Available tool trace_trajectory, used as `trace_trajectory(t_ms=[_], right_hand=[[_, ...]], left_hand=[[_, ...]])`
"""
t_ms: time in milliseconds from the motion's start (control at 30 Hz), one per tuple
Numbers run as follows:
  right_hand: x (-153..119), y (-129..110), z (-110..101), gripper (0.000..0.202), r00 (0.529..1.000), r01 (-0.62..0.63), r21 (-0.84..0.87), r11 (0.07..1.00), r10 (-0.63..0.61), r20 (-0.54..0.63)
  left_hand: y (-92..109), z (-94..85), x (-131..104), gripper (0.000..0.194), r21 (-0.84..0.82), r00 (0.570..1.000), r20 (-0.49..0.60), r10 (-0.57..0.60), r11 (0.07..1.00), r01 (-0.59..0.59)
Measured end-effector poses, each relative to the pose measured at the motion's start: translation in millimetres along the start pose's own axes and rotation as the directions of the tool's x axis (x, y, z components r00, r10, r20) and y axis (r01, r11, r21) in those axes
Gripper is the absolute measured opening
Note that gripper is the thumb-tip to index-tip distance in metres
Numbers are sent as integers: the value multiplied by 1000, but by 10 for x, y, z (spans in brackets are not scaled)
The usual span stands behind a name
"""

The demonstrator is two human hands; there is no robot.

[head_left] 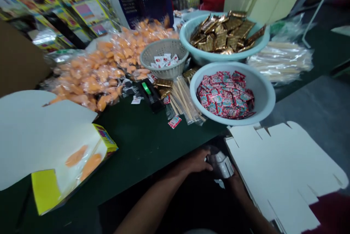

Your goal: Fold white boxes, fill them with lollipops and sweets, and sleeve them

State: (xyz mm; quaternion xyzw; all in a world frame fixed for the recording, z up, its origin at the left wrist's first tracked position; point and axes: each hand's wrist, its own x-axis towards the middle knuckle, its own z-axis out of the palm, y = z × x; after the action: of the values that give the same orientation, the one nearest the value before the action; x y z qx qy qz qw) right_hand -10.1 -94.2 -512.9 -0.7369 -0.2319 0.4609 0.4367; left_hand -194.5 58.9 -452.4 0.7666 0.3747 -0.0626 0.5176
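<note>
Below the table's front edge, my left hand [201, 161] is closed on the left end of a clear plastic pack [221, 161] with a silvery, pale part. My right hand [237, 180] is at the pack's lower right side; its fingers are mostly hidden in shadow and behind the pack. A small pale scrap [219, 183] shows just under the pack. To the left on the dark green table [131, 146] stands an open white and yellow box [46, 190] holding orange pieces [91, 165] in clear wrap.
A bowl of red packets [266, 99], a bowl of gold packets [226, 57], a grey basket [164, 72], wrapped orange pieces [90, 69], stick bundles [183, 97] and a black tape dispenser [151, 99] crowd the table. Flat white cartons [281, 161] lie right.
</note>
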Motion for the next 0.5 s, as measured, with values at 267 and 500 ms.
trace_trajectory(t_ms=[267,500], right_hand=[[-217,-349,-81,67,999,41,171,984,-44,14],[-147,-1053,-433,59,974,158,167,973,-181,138]], left_hand=[[196,-42,-482,57,-256,984,-171,49,962,-92],[757,-56,-794,55,-679,963,-263,67,696,-234]])
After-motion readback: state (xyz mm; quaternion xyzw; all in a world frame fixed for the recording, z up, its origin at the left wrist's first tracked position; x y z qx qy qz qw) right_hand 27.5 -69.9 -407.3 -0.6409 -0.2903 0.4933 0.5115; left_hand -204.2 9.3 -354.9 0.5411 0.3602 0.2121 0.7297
